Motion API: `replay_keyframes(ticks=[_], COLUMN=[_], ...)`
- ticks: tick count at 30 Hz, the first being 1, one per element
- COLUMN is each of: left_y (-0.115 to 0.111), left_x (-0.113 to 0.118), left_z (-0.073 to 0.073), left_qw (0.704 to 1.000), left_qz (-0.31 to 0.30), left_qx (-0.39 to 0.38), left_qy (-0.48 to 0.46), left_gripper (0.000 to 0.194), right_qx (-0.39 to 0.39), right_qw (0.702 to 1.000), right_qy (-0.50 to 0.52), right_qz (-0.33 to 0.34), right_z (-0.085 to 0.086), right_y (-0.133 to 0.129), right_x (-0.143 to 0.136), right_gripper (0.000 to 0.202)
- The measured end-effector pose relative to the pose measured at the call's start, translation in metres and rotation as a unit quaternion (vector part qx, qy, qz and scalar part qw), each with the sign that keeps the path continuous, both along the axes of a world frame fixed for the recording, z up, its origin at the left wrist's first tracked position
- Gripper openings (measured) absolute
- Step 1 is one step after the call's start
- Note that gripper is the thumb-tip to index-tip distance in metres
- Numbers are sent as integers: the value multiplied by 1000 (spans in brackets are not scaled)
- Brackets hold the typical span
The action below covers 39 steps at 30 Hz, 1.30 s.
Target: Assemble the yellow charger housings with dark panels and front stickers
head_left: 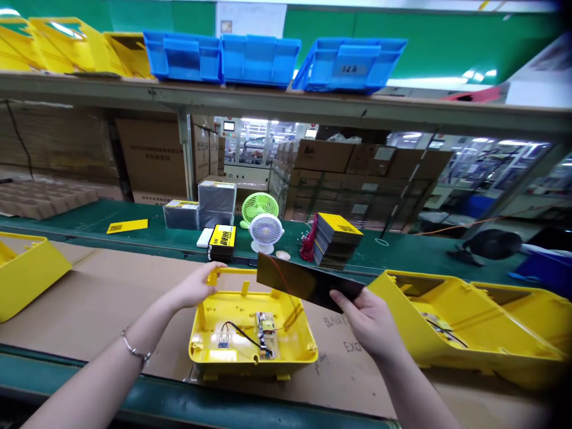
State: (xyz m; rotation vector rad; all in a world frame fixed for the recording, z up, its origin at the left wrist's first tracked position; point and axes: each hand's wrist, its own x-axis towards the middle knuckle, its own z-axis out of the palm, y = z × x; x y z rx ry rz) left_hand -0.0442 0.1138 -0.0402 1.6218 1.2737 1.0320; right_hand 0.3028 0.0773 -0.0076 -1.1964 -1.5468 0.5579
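Note:
My right hand (369, 316) grips one end of a thin dark rectangular panel (304, 281), thumb on its near face. The panel is tilted above the right back corner of a yellow plastic housing (252, 358), and a thin red wire runs across it. Closed on the housing's back left corner is my left hand (199, 286); its fingertips are partly hidden behind the rim. Inside the open housing lie a circuit board (267, 336) and a small blue board (224, 341), joined by dark wires.
More yellow housings stand at the right (429, 298) and left (27, 280) on the cardboard. Behind are a white fan (266, 231), a green fan (260, 205), a stack of yellow-topped panels (337, 241) and a bundle of red wires (308, 244). Blue bins (261, 59) line the shelf above.

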Motion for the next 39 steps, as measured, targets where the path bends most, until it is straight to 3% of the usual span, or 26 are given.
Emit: replay_keyframes(ticks=[4,11,15,18,21,24,27,29,31,33,36,39], left_y=[3,20,19,13,8,6,4,3,2,2,1,2], left_x=[20,52,56,55,54,58,64,67,69,69,69,70], left_z=[-1,-12,-11,-7,-3,-2,-2,-3,-4,-5,-6,-6], left_qw=[996,988,983,984,985,985,985,985,984,984,984,985], left_qz=[-37,27,52,44,47,60,63,64,65,65,63,60], left_qx=[20,93,128,145,150,155,158,159,162,166,168,162], left_qy=[-79,-121,-118,-96,-67,-46,-36,-30,-21,-12,0,12], left_gripper=[46,29,26,23,21,23,24,24,25,28,32,36], right_qx=[-28,-13,-54,-95,-104,18,181,207,187,151,92,49], right_qw=[997,988,976,947,932,928,860,808,777,765,774,784], right_qy=[-32,-88,-175,-289,-337,-372,-476,-551,-601,-624,-619,-615], right_qz=[67,128,117,103,86,7,-23,-6,18,55,95,74], right_z=[8,13,13,9,6,9,12,8,1,-6,-5,4], right_y=[15,47,59,67,66,56,43,39,39,41,48,53], right_x=[-25,-57,-47,-30,-21,-34,-63,-81,-92,-95,-90,-86], right_gripper=[30,29,29,22,20,49,69,64,59,57,45,25])
